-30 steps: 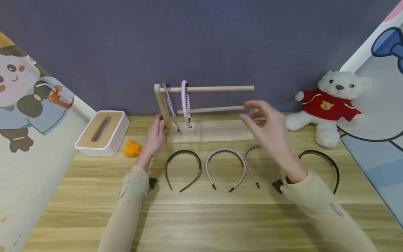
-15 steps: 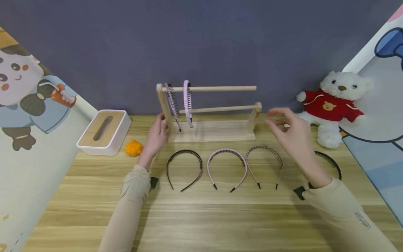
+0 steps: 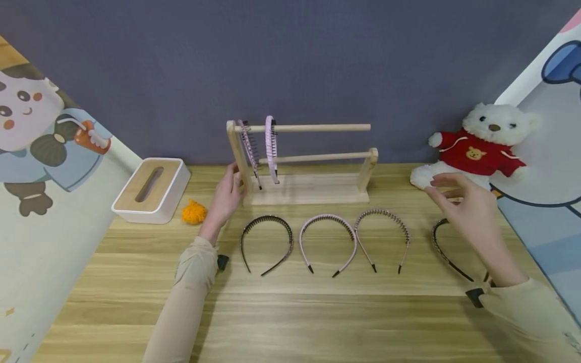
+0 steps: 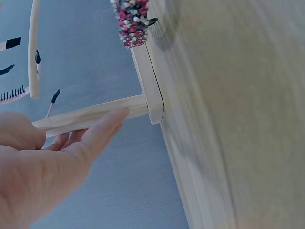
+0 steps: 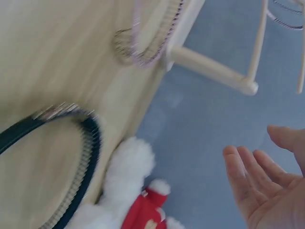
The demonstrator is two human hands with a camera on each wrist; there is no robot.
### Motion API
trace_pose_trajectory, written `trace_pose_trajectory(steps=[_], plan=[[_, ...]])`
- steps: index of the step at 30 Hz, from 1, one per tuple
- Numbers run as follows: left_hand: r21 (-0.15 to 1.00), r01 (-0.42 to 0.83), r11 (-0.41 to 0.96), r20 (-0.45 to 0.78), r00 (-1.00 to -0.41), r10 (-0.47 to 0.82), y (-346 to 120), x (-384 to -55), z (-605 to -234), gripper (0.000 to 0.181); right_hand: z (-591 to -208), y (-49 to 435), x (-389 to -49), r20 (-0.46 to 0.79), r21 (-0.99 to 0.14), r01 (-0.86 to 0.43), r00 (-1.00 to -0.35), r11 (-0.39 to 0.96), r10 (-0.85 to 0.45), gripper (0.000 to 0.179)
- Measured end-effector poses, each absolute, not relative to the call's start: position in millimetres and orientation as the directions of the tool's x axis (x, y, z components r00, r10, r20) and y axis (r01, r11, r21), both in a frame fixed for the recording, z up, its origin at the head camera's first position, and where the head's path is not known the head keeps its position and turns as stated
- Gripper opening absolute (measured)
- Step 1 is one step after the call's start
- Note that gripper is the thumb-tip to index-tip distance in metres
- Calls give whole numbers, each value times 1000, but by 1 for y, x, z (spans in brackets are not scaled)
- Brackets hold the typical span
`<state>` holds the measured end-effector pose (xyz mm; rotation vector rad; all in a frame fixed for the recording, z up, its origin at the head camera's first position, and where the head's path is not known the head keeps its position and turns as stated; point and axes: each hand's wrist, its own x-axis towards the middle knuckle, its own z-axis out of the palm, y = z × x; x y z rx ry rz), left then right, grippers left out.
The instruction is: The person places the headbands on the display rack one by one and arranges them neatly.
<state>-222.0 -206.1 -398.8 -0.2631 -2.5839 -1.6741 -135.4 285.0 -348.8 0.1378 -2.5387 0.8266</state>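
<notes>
A wooden rack (image 3: 313, 194) stands against the back wall, two headbands hanging near its left end: a beaded one (image 3: 249, 146) and a pink one (image 3: 271, 146). My left hand (image 3: 227, 194) grips the rack's left upright (image 4: 90, 114) between thumb and fingers. On the table lie a dark headband (image 3: 290, 239), a pink headband (image 3: 327, 218) and a beaded headband (image 3: 383, 212) in a row. Farther right, a black headband (image 3: 442, 249) is partly hidden beneath my right hand (image 3: 472, 217). That hand hovers with nothing in it, its fingers relaxed in the right wrist view.
A white teddy bear (image 3: 474, 154) in a red sweater sits at the back right. At the left stand a white tissue box (image 3: 145, 214) with a wooden lid and an orange fuzzy ball (image 3: 194, 213). Printed panels flank the table (image 3: 290, 322) on both sides.
My right hand has moved right and toward me, away from the rack's right end to above the black headband. The left hand stays at the left upright.
</notes>
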Motion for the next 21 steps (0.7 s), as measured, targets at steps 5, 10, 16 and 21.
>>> trace_pose_trajectory(steps=[5,10,16,21], plan=[[910,166,379,132,-984,116,-206,-221,-398,58,-359,312,-132,423,-503,-201,-905,840,37,30],[916,161,367,125,-985,120,-206,-219,-396,58,-373,342,-131,364,-458,-143,-930,877,39,30],[913,166,372,129,-984,123,-205,-220,-395,57,-389,366,-127,301,-406,-85,-953,910,46,31],[911,169,375,132,-984,123,-206,-220,-396,58,-398,382,-123,259,-394,-91,-966,914,15,31]])
